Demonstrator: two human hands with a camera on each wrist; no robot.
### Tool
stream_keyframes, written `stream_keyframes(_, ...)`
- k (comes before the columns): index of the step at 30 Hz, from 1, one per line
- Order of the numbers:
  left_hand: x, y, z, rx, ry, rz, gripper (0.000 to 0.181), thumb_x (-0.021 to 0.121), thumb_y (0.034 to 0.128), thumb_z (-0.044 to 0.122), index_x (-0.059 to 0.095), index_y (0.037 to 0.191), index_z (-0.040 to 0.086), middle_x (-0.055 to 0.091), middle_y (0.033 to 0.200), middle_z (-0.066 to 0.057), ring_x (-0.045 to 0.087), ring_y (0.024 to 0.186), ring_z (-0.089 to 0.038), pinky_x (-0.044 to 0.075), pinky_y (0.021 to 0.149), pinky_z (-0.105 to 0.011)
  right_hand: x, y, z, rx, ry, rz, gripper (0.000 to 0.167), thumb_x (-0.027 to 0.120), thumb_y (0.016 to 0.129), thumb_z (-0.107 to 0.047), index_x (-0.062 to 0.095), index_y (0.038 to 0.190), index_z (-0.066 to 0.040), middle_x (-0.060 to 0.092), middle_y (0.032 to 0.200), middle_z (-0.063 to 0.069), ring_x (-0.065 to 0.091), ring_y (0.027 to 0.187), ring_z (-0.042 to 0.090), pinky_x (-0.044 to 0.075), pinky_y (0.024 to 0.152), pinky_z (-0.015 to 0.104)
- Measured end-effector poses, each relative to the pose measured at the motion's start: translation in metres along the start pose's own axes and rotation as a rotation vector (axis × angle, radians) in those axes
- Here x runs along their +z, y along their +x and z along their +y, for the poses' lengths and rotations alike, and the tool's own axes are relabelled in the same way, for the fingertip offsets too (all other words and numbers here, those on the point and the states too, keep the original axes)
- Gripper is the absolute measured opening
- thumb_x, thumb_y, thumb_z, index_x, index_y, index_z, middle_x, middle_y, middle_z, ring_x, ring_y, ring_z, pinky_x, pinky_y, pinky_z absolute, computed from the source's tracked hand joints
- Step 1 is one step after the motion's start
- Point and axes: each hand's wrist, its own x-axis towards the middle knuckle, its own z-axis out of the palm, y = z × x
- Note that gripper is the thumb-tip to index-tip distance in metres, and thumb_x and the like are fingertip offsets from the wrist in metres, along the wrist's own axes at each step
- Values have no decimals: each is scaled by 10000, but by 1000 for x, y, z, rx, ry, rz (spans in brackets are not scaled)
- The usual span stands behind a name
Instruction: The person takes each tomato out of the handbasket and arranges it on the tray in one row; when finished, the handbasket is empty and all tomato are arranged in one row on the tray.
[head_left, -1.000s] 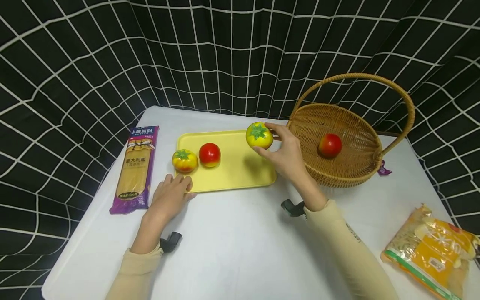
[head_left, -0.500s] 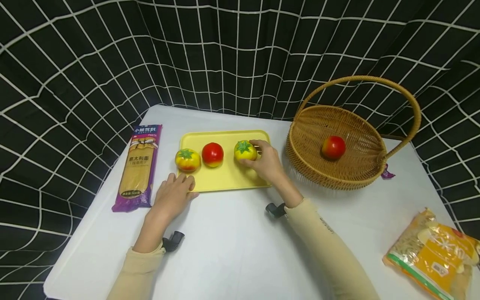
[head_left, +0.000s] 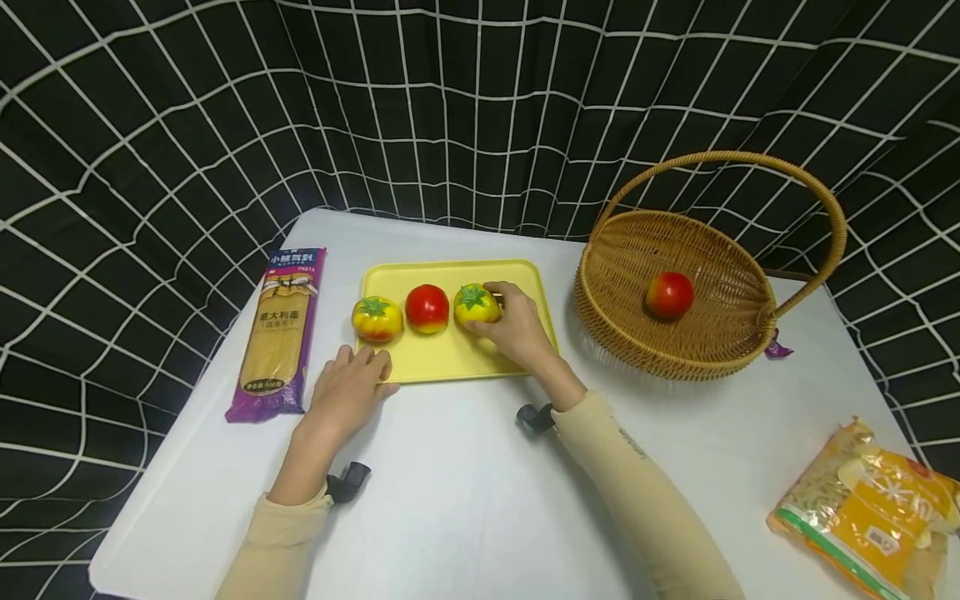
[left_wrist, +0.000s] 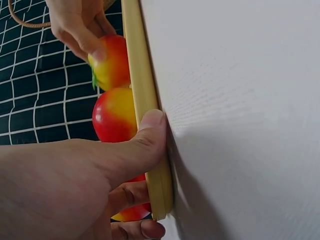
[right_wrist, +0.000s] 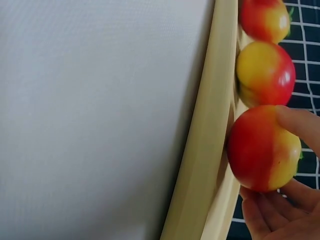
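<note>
On the yellow tray (head_left: 450, 362), three tomato-like fruits stand in a row: a yellow-red one (head_left: 377, 319) at left, a red one (head_left: 427, 308) in the middle, and a yellow one with a green star-shaped top (head_left: 476, 306). My right hand (head_left: 519, 329) pinches the last between thumb and fingers; the right wrist view shows its red and yellow side (right_wrist: 262, 148) close against the middle fruit (right_wrist: 266, 73). The left hand (head_left: 348, 392) grips the tray's near left edge, thumb on the rim (left_wrist: 142, 85) in the left wrist view.
A wicker basket (head_left: 622, 333) with a red fruit (head_left: 670, 295) inside stands at right, a small purple wrapper (head_left: 777, 348) beside it. The purple pasta pack (head_left: 276, 333) lies left of the tray. At the lower right is an orange and clear food bag (head_left: 870, 500).
My right hand has carried the yellow fruit left and down from over the tray's right end to beside the middle fruit. The left hand has stayed at the tray's edge.
</note>
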Motion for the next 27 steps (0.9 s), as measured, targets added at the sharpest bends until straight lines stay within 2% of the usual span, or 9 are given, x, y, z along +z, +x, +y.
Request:
stream_keyframes(10,3,-1,1,7,28,41,249,737,1004,282,600,1100,98,563,1010,-96,423,979,-303,322,779,-376,9,3,-5,11,31,8,722,890,874,-157,530,1481,-3,570,1495,197,579,1370,358,486,1150,456)
stream_keyframes(14,3,-1,3,9,38,42,255,749,996,280,611,1105,95,595,1061,-114,438,1015,-313,338,793,-383,12,4,-6,12,29,10,729,897,868,-159,530,1479,-4,574,1490,194,584,1368,353,493,1144,448)
stream_keyframes(20,7,0,7,51,40,71,285,762,990,283,627,1141,83,628,1174,-151,465,1081,-329,397,841,-415,13,4,-7,14,22,20,727,903,862,-168,537,1471,-13,586,1481,184,584,1365,349,487,1148,457)
stream_keyframes(27,10,-1,10,60,13,77,259,749,1000,243,591,1112,71,582,1076,-134,479,1053,-327,427,841,-418,13,4,-7,20,5,18,743,912,855,-192,534,1468,-12,593,1472,188,586,1355,349,483,1150,457)
